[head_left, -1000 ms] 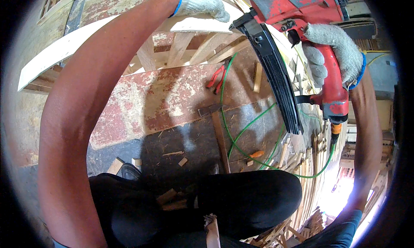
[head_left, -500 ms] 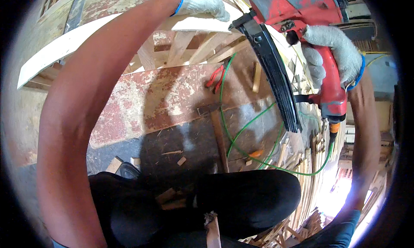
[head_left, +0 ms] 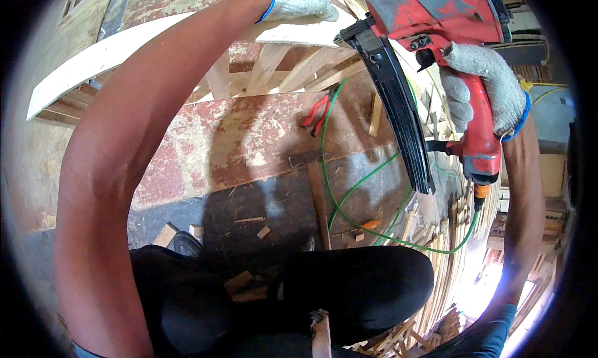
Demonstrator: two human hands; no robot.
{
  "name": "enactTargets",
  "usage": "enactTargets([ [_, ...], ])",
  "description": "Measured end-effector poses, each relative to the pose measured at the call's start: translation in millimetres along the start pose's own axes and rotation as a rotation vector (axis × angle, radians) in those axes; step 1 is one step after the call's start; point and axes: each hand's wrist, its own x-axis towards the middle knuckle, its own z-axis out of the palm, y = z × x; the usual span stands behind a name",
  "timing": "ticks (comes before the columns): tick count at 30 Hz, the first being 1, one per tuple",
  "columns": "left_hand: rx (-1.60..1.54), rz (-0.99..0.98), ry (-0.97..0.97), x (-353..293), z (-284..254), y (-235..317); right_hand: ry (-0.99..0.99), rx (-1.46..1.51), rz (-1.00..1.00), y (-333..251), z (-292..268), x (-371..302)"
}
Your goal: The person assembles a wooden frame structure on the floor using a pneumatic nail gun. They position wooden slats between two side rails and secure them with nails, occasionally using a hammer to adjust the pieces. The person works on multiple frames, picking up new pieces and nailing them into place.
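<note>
My right hand [head_left: 492, 84] wears a knitted white glove with a blue cuff and is closed round the handle of a red and grey pneumatic nail gun [head_left: 436, 15]. Its long black magazine [head_left: 398, 102] slants down toward me, and its nose end is by the wooden frame. At the top edge, my gloved left hand [head_left: 299, 3] is closed on a pale wooden board [head_left: 143, 43], the near side of a slatted frame; some of its fingers are hidden. Several wooden slats [head_left: 268, 68] show beneath that board.
A green air hose [head_left: 349, 214] loops from the gun across the floor. Red-handled pliers [head_left: 316, 114] and a hammer [head_left: 316, 190] lie below the frame. Stacked wood strips [head_left: 445, 252] stand at the right. Wood scraps [head_left: 263, 232] lie near my knees [head_left: 361, 277].
Both hands have shifted slightly to the right, the right one carrying the nail gun with it. The left still rests at the board, and the grip on the gun looks the same.
</note>
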Motion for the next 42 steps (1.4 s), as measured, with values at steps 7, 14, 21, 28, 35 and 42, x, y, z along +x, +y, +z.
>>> enactTargets([
  [7, 0.137, 0.102, 0.007, 1.4, -7.0, -7.9, -0.051, 0.013, 0.014, -2.6, -0.9, 2.3],
  [14, 0.102, -0.060, -0.032, 13.8, -1.6, -12.6, 0.031, 0.016, 0.031, -1.1, 7.2, 0.5],
  [21, 0.269, 0.232, -0.010, -5.5, -11.1, 0.8, -0.037, 0.324, 0.050, 73.7, -13.9, -27.9],
  [28, 0.759, 0.443, 0.148, 1.0, -17.5, -17.4, 0.035, 0.546, 0.311, 243.2, -9.0, -19.0],
  [35, 0.607, 0.204, 0.103, -4.2, -7.2, 8.3, 0.244, 0.635, 0.445, 441.4, -31.3, -18.3],
  [42, 0.628, 0.087, 0.172, -26.7, 9.6, 47.1, 0.417, 0.750, 0.308, 518.0, -17.2, -29.4],
])
